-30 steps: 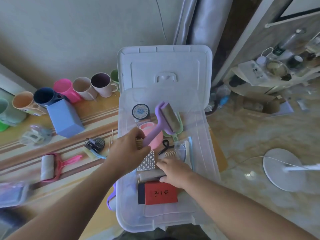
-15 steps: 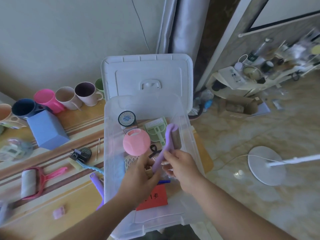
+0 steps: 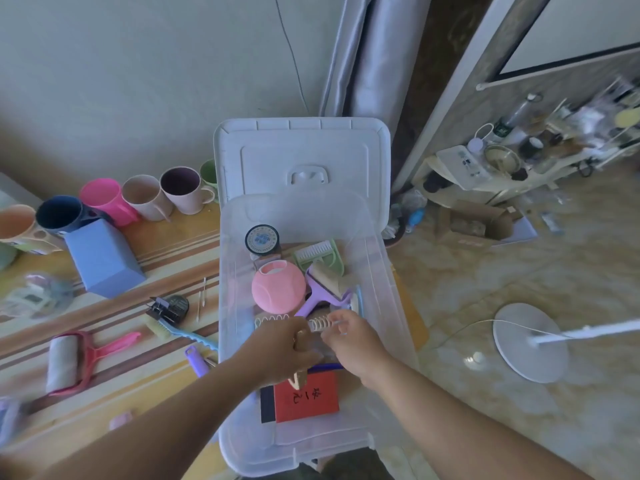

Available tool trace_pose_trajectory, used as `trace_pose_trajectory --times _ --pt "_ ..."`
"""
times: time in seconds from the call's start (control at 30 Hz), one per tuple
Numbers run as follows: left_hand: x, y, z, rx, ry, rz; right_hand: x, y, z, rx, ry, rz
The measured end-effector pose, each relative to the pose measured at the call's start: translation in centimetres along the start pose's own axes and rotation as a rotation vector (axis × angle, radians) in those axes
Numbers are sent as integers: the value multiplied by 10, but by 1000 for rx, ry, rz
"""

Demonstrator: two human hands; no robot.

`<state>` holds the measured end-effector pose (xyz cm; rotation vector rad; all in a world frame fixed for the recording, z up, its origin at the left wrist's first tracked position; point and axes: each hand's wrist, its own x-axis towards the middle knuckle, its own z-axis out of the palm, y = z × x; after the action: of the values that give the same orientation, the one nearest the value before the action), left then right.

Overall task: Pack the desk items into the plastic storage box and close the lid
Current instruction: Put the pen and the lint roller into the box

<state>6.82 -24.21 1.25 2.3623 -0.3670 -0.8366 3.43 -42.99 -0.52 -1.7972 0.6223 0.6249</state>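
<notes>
Both hands are down inside the plastic storage box, lid flipped back against the wall. Left hand grips something tan, can't make out what; right hand pinches a small coiled spring thing. The purple lint roller lies just beyond their fingers, long axis slanting from near-left to far-right. What's left on the counter, like the pink roller, sits off to the left, so I'd say the left hand is nearer
</notes>
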Motion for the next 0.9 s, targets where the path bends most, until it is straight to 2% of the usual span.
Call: trace_pose_trajectory --times 0.07,0.13,0.2,0.27,0.4,0.47,0.53,0.67,0.73,0.83,0.9 --pt "5 -1 1 -94 114 -86 -1 2 -1 -86 -39 -32" --pt "9 -1 3 -246 142 -195 -8 1 -3 -45 -136 -67" --pt "10 1 5 -545 94 -277 -18 -3 -7 -63 -239 -163" --pt "7 6 7 -776 22 -313 -26 -7 -11 -196 -269 -272" --pt "4 12 15 -834 -7 -295 -34 -6 -18 -568 0 -498" --pt "3 15 18 -884 -20 -309 -34 -2 -20 -780 35 -566" --pt "-1 19 17 -946 -41 -322 -34 1 -20 -847 16 -577" --pt "-17 22 -1 -867 -95 -318 -25 7 -12 -888 91 -607" --pt "-31 16 -19 -633 -74 -170 -14 9 -7 -918 132 -610" --pt "-55 -3 -59 -472 158 93 13 8 4 -1127 105 -567" --pt "-64 -33 -79 -463 437 127 29 7 14 -1273 44 -541"
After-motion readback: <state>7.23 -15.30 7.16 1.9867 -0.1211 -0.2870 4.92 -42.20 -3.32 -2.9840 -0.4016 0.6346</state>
